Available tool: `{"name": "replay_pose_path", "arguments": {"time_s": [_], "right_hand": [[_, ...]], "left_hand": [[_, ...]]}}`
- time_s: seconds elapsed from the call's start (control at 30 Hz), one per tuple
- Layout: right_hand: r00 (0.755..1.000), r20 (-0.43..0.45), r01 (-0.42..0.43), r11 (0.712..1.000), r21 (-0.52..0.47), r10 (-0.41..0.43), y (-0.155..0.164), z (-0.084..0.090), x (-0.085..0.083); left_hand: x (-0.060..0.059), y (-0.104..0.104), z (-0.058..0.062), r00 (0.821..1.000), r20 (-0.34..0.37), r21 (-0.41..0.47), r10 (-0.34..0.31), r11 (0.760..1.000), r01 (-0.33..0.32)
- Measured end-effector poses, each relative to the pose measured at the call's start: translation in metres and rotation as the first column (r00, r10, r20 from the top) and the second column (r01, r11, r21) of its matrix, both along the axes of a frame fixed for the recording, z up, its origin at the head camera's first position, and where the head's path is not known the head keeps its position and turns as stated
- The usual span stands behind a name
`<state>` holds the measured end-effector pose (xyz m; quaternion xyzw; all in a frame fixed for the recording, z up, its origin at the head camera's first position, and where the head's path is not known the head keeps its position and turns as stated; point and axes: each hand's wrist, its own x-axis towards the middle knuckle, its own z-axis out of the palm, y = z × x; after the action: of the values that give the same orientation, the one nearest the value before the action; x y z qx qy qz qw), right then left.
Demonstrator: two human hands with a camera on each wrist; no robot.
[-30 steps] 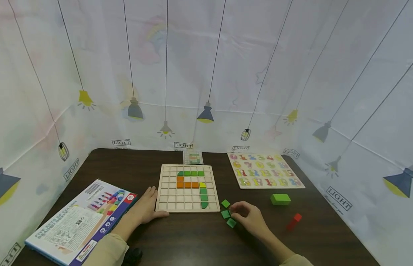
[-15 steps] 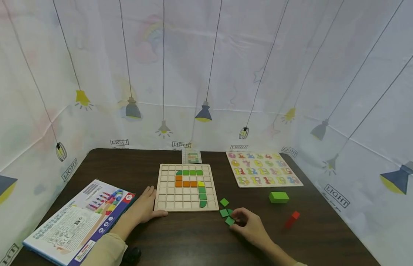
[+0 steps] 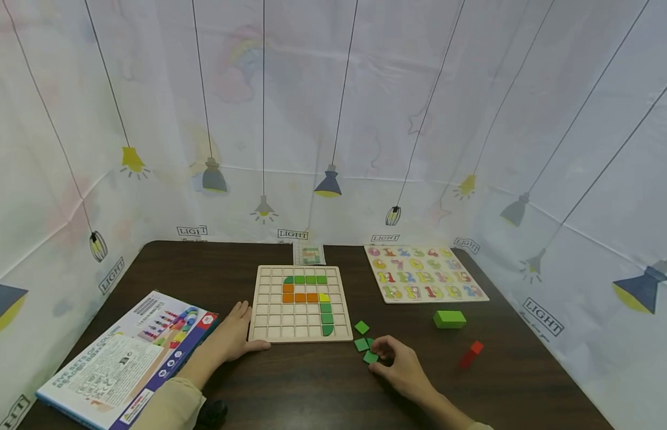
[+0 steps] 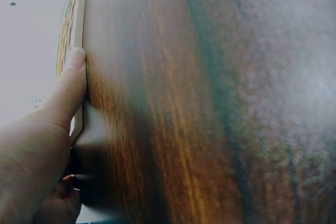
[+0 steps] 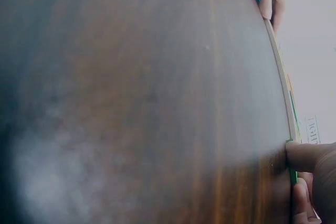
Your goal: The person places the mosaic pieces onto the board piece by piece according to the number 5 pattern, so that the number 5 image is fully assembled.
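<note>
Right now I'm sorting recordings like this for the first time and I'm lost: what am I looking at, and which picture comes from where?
There is no machine here: a person works with two bare hands and wears three cameras. The wide picture comes from the head and looks down on a dark table. The two blurry close-ups come from the wrists, skimming the tabletop.

The left hand rests against the edge of a wooden grid board that holds green, orange and yellow tiles. The right hand pinches one of the small green tiles lying loose beside the board.

Also on the table are a number puzzle, a green block, a red block, a printed box and a small pattern card.
</note>
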<state>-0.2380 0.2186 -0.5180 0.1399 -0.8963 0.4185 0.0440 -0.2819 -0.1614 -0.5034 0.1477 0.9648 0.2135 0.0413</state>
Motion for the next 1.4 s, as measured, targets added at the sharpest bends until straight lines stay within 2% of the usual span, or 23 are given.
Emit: {"name": "replay_pose_path", "arguments": {"time_s": [0.27,0.47,0.67,0.8,1.07,1.4], "right_hand": [[1.0,0.016,0.012,1.0,-0.013,-0.012,-0.001,-0.001,-0.003],[0.999,0.044,0.007,0.999,-0.049,-0.004,-0.003,0.007,-0.009],[1.0,-0.009,0.02,0.998,-0.066,-0.02,-0.014,0.016,-0.02],[0.998,-0.062,-0.005,0.998,-0.061,0.002,-0.025,0.02,-0.029],[0.992,-0.109,-0.07,0.996,-0.053,0.063,-0.047,0.023,-0.047],[0.979,-0.147,-0.152,0.987,-0.048,0.144,-0.072,0.02,-0.06]], "left_hand": [[-0.004,-0.001,-0.005,1.0,-0.021,-0.014,-0.008,1.0,0.007],[-0.004,-0.001,-0.006,1.0,-0.02,-0.016,-0.001,1.0,0.001],[-0.002,0.0,-0.002,1.0,-0.019,-0.026,-0.007,1.0,0.006],[-0.002,0.0,-0.001,1.0,-0.015,-0.026,-0.004,1.0,0.004],[0.0,0.0,-0.002,1.0,-0.012,-0.022,0.003,1.0,-0.003],[0.0,0.001,-0.001,1.0,-0.022,-0.017,0.004,1.0,-0.004]]}}
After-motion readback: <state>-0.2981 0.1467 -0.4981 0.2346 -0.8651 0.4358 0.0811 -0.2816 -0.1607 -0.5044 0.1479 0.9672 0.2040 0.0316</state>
